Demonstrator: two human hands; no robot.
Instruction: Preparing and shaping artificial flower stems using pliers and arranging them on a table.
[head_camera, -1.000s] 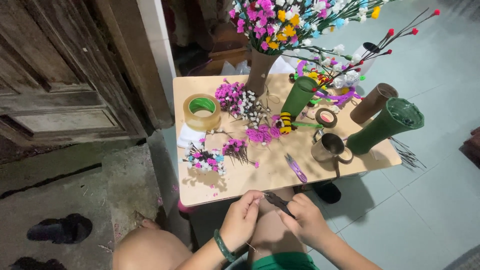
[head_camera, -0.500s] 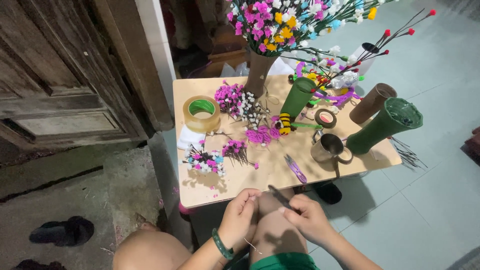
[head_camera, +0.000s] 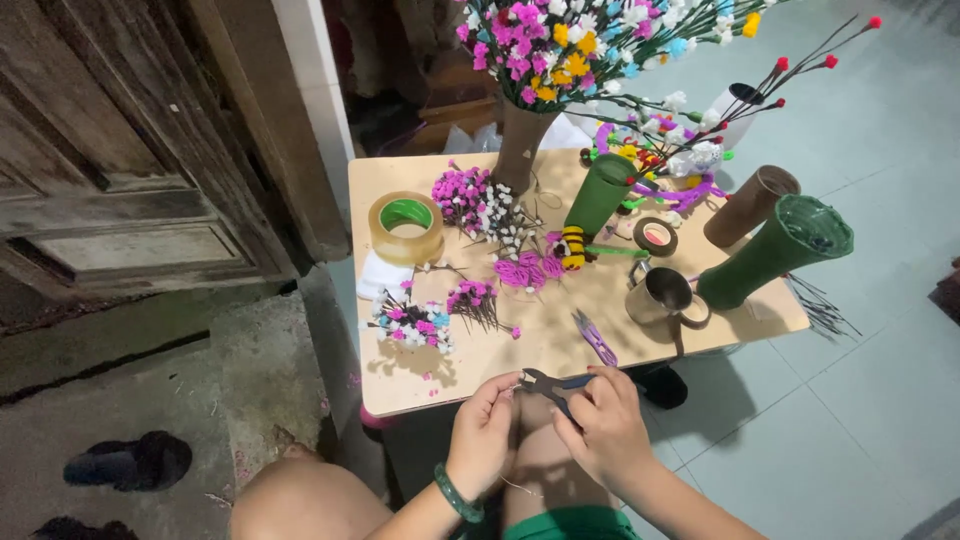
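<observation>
My right hand (head_camera: 602, 428) grips dark pliers (head_camera: 548, 383) just below the near edge of the low wooden table (head_camera: 560, 330). My left hand (head_camera: 484, 432), with a green bangle on the wrist, pinches a thin wire close to the pliers' jaws. Both hands hover over my knees. On the table lie small purple scissors (head_camera: 596, 338), bunches of tiny pink and white bead flowers (head_camera: 412, 325), and a pink cluster (head_camera: 526, 272).
A roll of clear tape (head_camera: 406, 227), a metal mug (head_camera: 666, 296), a small tape roll (head_camera: 655, 236), green wrapped tubes (head_camera: 772, 250), a brown tube (head_camera: 750, 204) and a vase of colourful flowers (head_camera: 524, 145) stand on the table. A wooden door (head_camera: 120, 150) is at left, a dark sandal (head_camera: 128, 462) on the ground.
My hands have shifted slightly, with the pliers now turned toward my left fingers and the wire. The table things have not moved.
</observation>
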